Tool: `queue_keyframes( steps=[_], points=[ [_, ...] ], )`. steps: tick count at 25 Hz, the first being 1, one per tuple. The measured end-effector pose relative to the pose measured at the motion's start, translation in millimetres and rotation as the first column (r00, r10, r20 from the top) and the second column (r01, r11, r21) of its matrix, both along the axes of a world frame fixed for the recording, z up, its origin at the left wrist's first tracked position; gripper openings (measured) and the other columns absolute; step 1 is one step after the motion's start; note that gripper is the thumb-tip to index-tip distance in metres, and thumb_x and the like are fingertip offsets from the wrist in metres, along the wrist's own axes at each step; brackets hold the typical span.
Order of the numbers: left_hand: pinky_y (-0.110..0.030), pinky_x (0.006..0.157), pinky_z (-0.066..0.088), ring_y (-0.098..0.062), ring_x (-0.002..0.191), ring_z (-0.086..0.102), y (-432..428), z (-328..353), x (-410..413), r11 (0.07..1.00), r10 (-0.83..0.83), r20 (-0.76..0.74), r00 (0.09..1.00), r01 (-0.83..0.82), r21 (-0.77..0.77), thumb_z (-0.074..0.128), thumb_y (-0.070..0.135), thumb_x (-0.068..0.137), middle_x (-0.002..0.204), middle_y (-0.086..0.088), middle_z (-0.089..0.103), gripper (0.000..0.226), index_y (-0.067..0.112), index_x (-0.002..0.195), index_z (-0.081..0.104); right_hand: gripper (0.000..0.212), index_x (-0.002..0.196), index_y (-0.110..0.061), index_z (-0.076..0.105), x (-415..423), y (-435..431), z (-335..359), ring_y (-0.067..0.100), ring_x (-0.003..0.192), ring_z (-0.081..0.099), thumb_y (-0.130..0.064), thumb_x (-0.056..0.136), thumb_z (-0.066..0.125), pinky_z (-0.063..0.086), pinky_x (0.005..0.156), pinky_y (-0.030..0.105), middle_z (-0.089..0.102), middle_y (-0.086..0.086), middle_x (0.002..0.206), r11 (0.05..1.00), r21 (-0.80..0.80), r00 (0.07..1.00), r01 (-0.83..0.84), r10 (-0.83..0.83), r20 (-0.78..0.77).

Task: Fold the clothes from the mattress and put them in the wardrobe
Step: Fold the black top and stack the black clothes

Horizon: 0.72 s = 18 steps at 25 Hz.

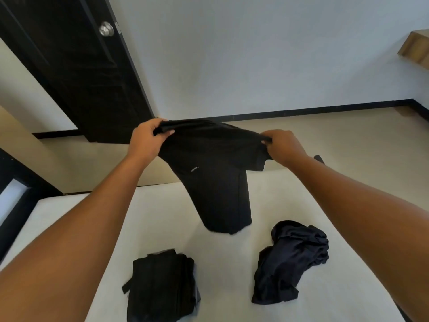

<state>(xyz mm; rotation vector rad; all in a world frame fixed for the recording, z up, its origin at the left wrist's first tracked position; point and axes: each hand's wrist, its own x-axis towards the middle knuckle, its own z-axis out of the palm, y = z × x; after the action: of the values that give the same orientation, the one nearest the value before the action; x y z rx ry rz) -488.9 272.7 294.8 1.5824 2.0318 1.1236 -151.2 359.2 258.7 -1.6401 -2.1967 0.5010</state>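
The left hand (147, 139) is raised at arm's length with its back to the camera. Its thumb and curled fingers pinch one top corner of a black shirt (216, 182); the fingertips are hidden in the fabric. The right hand (284, 147) mirrors it, gripping the opposite top edge with its fingers closed over the cloth. Both forearms reach forward from the bottom corners, cut off by the frame.

The shirt hangs stretched between the hands above the white mattress (162, 205). A small pale logo shows near its middle, too blurred to read. I cannot tell whether its lower hem touches the mattress or hangs just clear of it.

At 10 o'clock stands a dark door (76, 73) with a round metal knob (106, 29), its top cut off. At 7 o'clock from the shirt, a folded stack (162, 284) of black clothes lies on the mattress, cut off by the bottom edge. At 5 o'clock lies a crumpled dark garment (292, 259), its type unclear. Just past the right wrist is a dark scrap (319, 159) that I cannot identify. At 2 o'clock, a wooden shelf (415, 46) is cut off by the right edge.
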Motion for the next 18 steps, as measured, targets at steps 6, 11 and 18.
queue_keyframes(
  steps=[6, 11, 18],
  points=[
    [-0.012, 0.083, 0.042, -0.013, 0.093, 0.062, -103.9, -55.3, 27.7, 0.988, -0.156, -0.176, 0.972, 0.155, -0.016, 0.074, 0.009, 0.090, 0.099, 0.006, 0.067, 0.024, 0.020, 0.111, 0.075, 0.027, 0.098, -0.017, 0.076, 35.4, -68.6, -56.9, 0.024, 0.081, 0.066, -0.003, 0.093, 0.054, 0.054, 0.073, 0.037, 0.073, 0.004, 0.087, 0.998, 0.021, 0.995, -0.061, 0.063, -0.073],
    [-0.021, 0.066, 0.046, -0.010, 0.076, 0.063, -225.8, -249.7, 74.5, 0.792, -0.545, -0.224, 0.808, 0.408, -0.455, 0.071, 0.031, 0.066, 0.084, 0.015, 0.064, 0.023, 0.032, 0.087, 0.063, 0.049, 0.091, -0.015, 0.083, 81.3, -155.1, -250.5, 0.029, 0.085, 0.076, 0.012, 0.050, 0.089, 0.063, 0.077, 0.043, 0.079, 0.005, 0.094, 0.976, -0.061, 0.972, -0.207, 0.212, 0.102],
    [-0.021, 0.043, 0.040, -0.012, 0.054, 0.056, -333.2, -526.0, 153.6, 0.332, -0.871, -0.099, 0.481, 0.427, -0.841, 0.091, 0.025, 0.039, 0.067, 0.009, 0.057, 0.040, 0.030, 0.069, 0.065, 0.045, 0.095, -0.009, 0.083, 138.7, -280.2, -504.9, 0.033, 0.089, 0.077, 0.005, 0.052, 0.091, 0.062, 0.072, 0.045, 0.079, 0.010, 0.102, 0.900, -0.278, 0.822, -0.335, 0.424, 0.381]
  ],
)
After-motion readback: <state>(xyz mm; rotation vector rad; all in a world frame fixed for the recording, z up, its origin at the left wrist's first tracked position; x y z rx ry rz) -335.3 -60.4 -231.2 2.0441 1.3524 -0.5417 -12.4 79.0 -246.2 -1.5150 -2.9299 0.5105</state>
